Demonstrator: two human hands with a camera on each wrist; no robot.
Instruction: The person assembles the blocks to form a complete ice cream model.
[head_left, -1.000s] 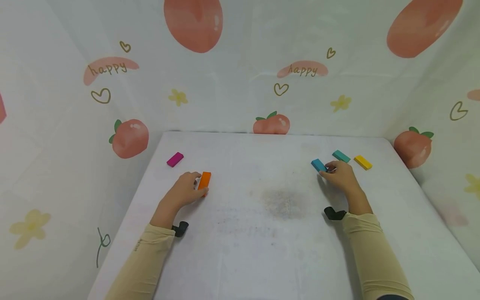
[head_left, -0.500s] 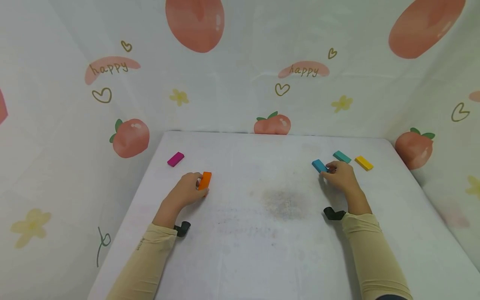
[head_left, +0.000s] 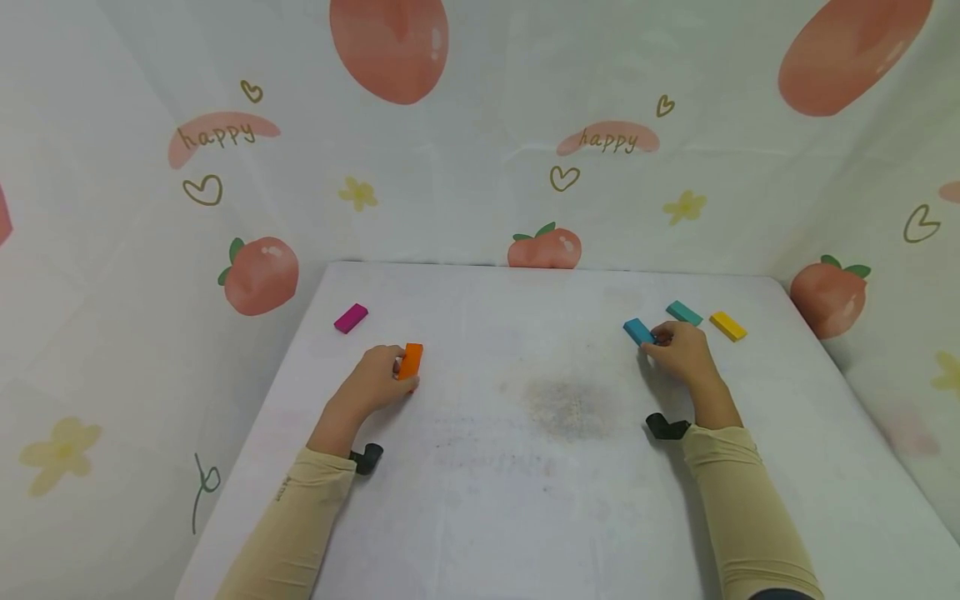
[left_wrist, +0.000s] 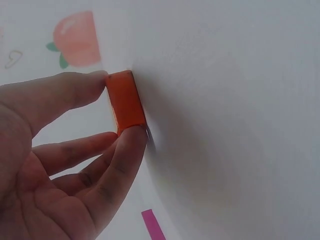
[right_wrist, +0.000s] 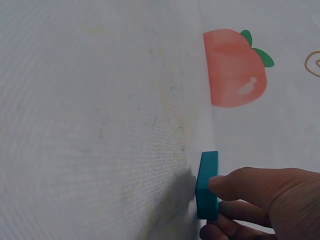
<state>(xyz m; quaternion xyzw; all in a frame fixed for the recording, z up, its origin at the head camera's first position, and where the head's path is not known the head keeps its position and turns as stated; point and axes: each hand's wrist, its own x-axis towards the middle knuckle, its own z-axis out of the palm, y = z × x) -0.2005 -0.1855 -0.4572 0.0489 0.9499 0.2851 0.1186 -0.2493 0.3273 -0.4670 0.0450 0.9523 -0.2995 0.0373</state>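
This looks like a small makeshift recording booth rather than a lived-in room. A white table (head_left: 525, 500) is closed in behind and on both sides by a hanging cloth (head_left: 480, 183) printed with peaches, hearts, yellow flowers and the word "happy". Beyond the hands lie only a few small coloured blocks, such as the pink block (head_left: 350, 318) and the yellow block (head_left: 727, 325).

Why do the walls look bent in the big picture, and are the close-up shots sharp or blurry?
Head view: the wide lens bows the table edges and printed walls; lighting is soft and even. Left wrist view: the orange block is sharp, casting a soft shadow, while the left hand is slightly soft. Right wrist view: the blue block is crisp, with a faint shadow.
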